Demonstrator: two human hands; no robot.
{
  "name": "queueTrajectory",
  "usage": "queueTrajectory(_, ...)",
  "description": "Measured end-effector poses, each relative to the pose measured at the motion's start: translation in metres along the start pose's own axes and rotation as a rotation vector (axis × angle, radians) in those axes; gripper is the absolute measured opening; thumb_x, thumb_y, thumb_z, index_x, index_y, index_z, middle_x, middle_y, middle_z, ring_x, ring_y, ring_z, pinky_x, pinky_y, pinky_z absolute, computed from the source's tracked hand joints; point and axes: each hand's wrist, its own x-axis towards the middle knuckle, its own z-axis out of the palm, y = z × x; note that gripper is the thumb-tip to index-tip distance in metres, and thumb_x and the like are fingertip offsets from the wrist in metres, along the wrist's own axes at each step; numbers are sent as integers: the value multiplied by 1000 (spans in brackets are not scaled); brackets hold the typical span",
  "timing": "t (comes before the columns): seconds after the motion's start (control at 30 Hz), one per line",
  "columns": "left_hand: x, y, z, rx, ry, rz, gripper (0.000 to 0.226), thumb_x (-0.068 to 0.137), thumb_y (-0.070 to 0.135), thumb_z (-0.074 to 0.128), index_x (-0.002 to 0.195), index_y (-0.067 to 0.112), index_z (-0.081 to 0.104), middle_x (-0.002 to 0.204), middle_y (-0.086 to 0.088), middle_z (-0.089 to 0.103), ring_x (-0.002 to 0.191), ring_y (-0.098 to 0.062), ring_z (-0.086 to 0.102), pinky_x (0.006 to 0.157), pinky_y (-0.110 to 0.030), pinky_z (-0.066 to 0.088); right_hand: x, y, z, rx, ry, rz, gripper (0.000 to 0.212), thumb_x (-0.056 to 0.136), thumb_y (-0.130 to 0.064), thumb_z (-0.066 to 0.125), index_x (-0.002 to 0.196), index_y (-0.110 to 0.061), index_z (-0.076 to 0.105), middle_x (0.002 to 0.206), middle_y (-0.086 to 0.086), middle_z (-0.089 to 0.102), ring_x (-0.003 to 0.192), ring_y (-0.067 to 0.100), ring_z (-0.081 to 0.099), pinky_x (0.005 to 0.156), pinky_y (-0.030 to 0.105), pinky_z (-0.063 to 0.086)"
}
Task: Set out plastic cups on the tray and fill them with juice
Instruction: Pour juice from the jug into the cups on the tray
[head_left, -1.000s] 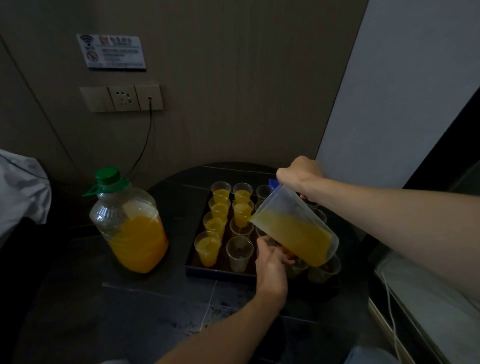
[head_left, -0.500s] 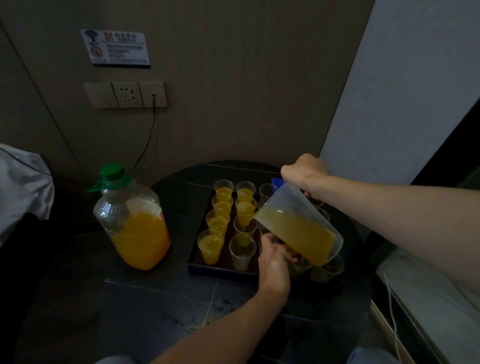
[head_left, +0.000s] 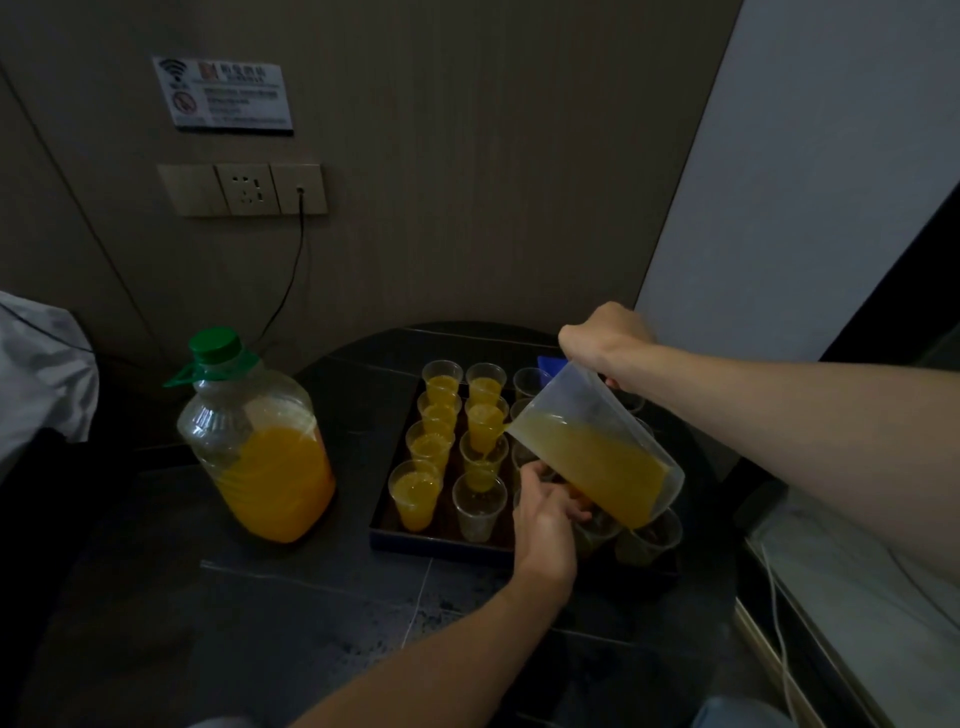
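Observation:
A dark tray (head_left: 441, 543) on the round black table holds several clear plastic cups. The left column and the two far cups of the second column hold orange juice. My right hand (head_left: 605, 340) grips the handle of a translucent pitcher (head_left: 597, 449), tilted left, its spout over a cup in the second column (head_left: 483, 460) into which juice runs. The nearest cup of that column (head_left: 478, 506) is empty. My left hand (head_left: 545, 512) reaches under the pitcher and touches its underside; its fingertips are hidden. Cups on the right are partly hidden behind the pitcher.
A large clear juice bottle (head_left: 260, 441) with a green cap stands left of the tray, about half full. A wall with sockets and a plugged cable (head_left: 285, 280) rises behind. White cloth (head_left: 41, 384) lies at far left. A white ledge (head_left: 857, 597) sits at right.
The pitcher has tipped a little further and juice now runs into the second-column cup, whose level has risen. Both hands stay in nearly the same place.

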Motion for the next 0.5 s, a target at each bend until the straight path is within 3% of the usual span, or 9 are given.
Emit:
queueTrajectory(0.1,-1,1,2,-4,5,9,41,82,0,44,119,15,53,115,-25,63,102,-35,66,82,-37,53,0,0,0,-5,7,-5,22,96,-32,59,87,-12,61,86,6,65,77,22,64,61,30,50)
queueTrajectory(0.2,1,0,3,-14,0,6,39,90,-5,41,122,14,52,109,-23,63,98,-32,66,85,-38,53,0,-1,-2,-2,10,-2,22,96,-32,58,88,-12,61,88,6,66,78,22,65,66,31,52)
queueTrajectory(0.5,-3,9,3,-34,-35,11,46,76,7,48,120,20,53,124,-24,57,101,-29,65,81,-34,54,3,-2,-5,5,38,-9,22,97,-32,59,87,-13,59,87,5,64,77,20,64,70,30,54)
